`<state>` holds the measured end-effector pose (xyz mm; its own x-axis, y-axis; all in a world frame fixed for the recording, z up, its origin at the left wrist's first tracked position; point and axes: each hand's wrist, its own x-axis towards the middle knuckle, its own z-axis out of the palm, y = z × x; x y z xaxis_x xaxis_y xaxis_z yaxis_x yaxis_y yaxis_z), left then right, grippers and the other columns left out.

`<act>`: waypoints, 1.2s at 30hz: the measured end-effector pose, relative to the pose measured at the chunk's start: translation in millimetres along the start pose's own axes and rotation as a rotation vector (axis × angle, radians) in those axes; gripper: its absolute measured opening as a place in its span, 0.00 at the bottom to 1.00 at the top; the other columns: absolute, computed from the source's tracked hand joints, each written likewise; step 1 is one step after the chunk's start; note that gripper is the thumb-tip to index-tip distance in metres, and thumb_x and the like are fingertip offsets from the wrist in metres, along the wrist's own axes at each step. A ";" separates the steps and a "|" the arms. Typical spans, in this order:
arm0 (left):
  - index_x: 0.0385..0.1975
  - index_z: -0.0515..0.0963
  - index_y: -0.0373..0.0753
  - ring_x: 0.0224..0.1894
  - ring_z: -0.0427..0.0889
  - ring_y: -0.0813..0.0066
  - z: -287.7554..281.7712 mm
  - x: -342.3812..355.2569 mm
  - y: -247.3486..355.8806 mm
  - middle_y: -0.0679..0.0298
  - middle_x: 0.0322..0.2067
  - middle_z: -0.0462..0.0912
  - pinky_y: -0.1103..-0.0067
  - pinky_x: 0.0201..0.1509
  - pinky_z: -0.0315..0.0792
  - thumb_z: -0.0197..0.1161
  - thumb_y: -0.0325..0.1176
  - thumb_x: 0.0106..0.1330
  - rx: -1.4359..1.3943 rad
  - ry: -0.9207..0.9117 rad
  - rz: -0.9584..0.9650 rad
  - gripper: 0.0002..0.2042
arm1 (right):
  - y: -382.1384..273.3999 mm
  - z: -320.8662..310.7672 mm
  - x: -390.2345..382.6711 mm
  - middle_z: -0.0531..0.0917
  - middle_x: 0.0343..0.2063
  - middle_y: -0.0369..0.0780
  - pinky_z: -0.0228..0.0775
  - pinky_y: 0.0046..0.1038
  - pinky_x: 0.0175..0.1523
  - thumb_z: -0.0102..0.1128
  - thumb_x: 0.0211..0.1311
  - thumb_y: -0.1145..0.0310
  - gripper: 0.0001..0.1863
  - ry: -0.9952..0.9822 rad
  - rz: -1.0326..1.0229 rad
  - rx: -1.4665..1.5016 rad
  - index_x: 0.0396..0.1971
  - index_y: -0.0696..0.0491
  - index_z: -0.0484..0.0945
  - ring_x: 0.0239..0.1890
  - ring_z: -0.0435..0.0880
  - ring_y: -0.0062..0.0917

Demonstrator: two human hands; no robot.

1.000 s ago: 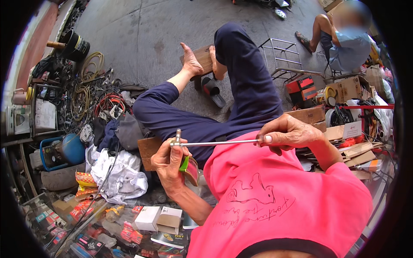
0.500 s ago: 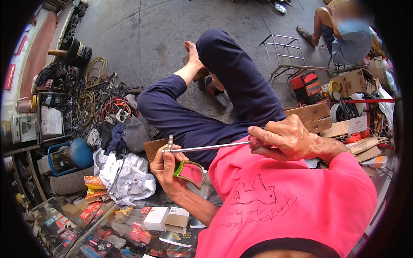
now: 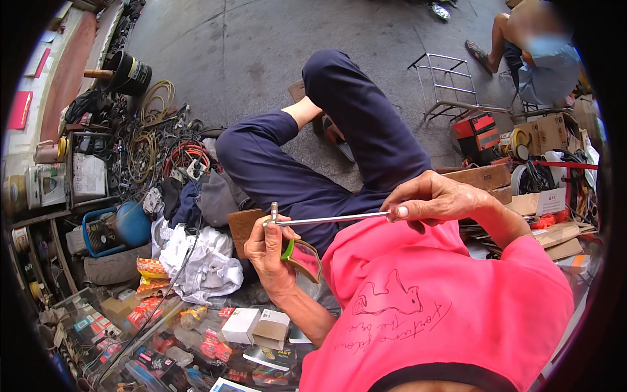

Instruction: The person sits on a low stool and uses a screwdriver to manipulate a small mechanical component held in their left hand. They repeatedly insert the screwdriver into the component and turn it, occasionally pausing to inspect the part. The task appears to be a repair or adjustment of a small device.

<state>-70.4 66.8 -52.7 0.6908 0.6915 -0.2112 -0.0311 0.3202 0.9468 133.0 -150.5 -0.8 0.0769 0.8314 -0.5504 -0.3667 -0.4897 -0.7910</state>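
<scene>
My left hand [image 3: 266,260], raised beside my left knee, is closed, with thumb and fingertips pinching a small upright metal fitting [image 3: 273,213]. Against its palm side sits a green-edged piece with a glassy face [image 3: 304,260] that shows pink; whether that is a reflection or see-through, I cannot tell. A screwdriver [image 3: 336,219] lies level across my lap, its tip end at the fitting. At the other end, my right hand [image 3: 439,199] has its thumb and fingers round the handle, which is mostly hidden.
On the left are tangled cables [image 3: 147,140], white rags [image 3: 202,264] and a blue machine [image 3: 117,228]. A glass counter with small boxes [image 3: 255,326] is close on my left. Wooden boards [image 3: 480,176] and cartons lie right. A metal frame stool [image 3: 450,85] and a seated person [image 3: 545,72] are farther off.
The right hand's grip has shifted: its extended index finger is now drawn in and the thumb points along the shaft. The whole view has moved slightly. The left hand still pinches the fitting.
</scene>
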 end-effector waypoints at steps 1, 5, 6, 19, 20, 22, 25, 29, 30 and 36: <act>0.33 0.76 0.29 0.23 0.72 0.81 0.1 -1.0 0.5 0.67 0.19 0.72 0.83 0.30 0.72 0.58 0.42 0.68 0.010 0.001 -0.002 0.17 | 6.7 -1.2 5.7 0.84 0.30 0.37 0.69 0.20 0.26 0.58 0.66 0.58 0.20 0.024 -0.146 -0.137 0.45 0.61 0.78 0.28 0.82 0.16; 0.33 0.76 0.29 0.22 0.71 0.81 -1.0 -1.0 1.3 0.66 0.18 0.71 0.83 0.28 0.71 0.59 0.43 0.68 0.003 0.020 -0.004 0.17 | 4.6 2.8 -1.6 0.84 0.28 0.44 0.77 0.26 0.37 0.66 0.56 0.68 0.19 0.194 -0.466 -0.588 0.46 0.61 0.77 0.28 0.85 0.29; 0.33 0.76 0.29 0.22 0.71 0.81 -2.2 -2.9 0.9 0.66 0.18 0.71 0.83 0.28 0.71 0.59 0.43 0.67 -0.014 0.026 -0.012 0.18 | 8.1 3.1 1.1 0.84 0.27 0.42 0.77 0.25 0.32 0.69 0.52 0.71 0.22 0.237 -0.610 -0.710 0.48 0.60 0.76 0.27 0.85 0.31; 0.36 0.73 0.29 0.25 0.75 0.79 -3.1 -4.7 -3.1 0.64 0.21 0.73 0.82 0.31 0.73 0.55 0.52 0.67 -0.222 0.054 0.070 0.25 | -30.9 14.1 -5.9 0.84 0.36 0.40 0.74 0.22 0.41 0.59 0.64 0.56 0.23 0.038 -0.142 -0.077 0.47 0.62 0.77 0.35 0.81 0.17; 0.36 0.73 0.29 0.24 0.75 0.79 -4.0 -4.8 -4.6 0.64 0.21 0.73 0.82 0.31 0.73 0.56 0.52 0.67 -0.225 0.048 0.067 0.25 | -29.0 11.8 -4.1 0.84 0.34 0.39 0.73 0.22 0.38 0.59 0.64 0.56 0.22 0.033 -0.126 -0.178 0.46 0.61 0.77 0.32 0.80 0.18; 0.36 0.73 0.29 0.24 0.74 0.79 -5.2 -4.6 -6.7 0.64 0.21 0.74 0.82 0.31 0.73 0.56 0.52 0.67 -0.230 0.034 0.063 0.25 | -19.6 7.2 -1.1 0.84 0.29 0.38 0.72 0.23 0.32 0.59 0.64 0.56 0.21 0.023 -0.098 -0.371 0.45 0.60 0.77 0.25 0.80 0.18; 0.35 0.73 0.28 0.23 0.74 0.81 -7.0 -6.0 -2.7 0.64 0.21 0.74 0.83 0.31 0.73 0.57 0.51 0.66 -0.189 0.031 0.066 0.25 | -10.2 11.9 -3.1 0.83 0.24 0.37 0.69 0.24 0.25 0.63 0.60 0.59 0.17 0.152 -0.550 -0.729 0.41 0.58 0.78 0.17 0.77 0.23; 0.35 0.74 0.28 0.22 0.74 0.81 -13.2 -6.4 -1.4 0.64 0.21 0.74 0.83 0.30 0.74 0.58 0.51 0.66 -0.152 0.054 0.074 0.25 | -23.4 22.7 -12.1 0.83 0.24 0.43 0.74 0.27 0.24 0.70 0.51 0.67 0.20 0.258 -0.614 -1.263 0.41 0.60 0.77 0.22 0.83 0.33; 0.35 0.74 0.27 0.22 0.74 0.81 -14.5 -7.0 -1.0 0.64 0.21 0.74 0.82 0.30 0.74 0.58 0.51 0.66 -0.149 0.060 0.077 0.25 | -23.1 22.3 -10.0 0.83 0.24 0.43 0.73 0.26 0.25 0.70 0.51 0.67 0.20 0.241 -0.635 -1.153 0.41 0.61 0.77 0.22 0.83 0.32; 0.37 0.73 0.25 0.23 0.75 0.80 -15.3 -8.5 -4.4 0.62 0.22 0.75 0.82 0.30 0.73 0.57 0.52 0.66 -0.198 0.039 0.135 0.27 | -29.5 11.4 1.4 0.79 0.20 0.33 0.68 0.20 0.31 0.59 0.64 0.52 0.24 -0.024 -0.111 -0.294 0.43 0.60 0.79 0.25 0.75 0.13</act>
<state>-87.2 69.4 -58.8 0.6427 0.7598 -0.0986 -0.2648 0.3411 0.9019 133.3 -131.9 24.8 0.0781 0.8882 -0.4527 -0.0737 -0.4477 -0.8911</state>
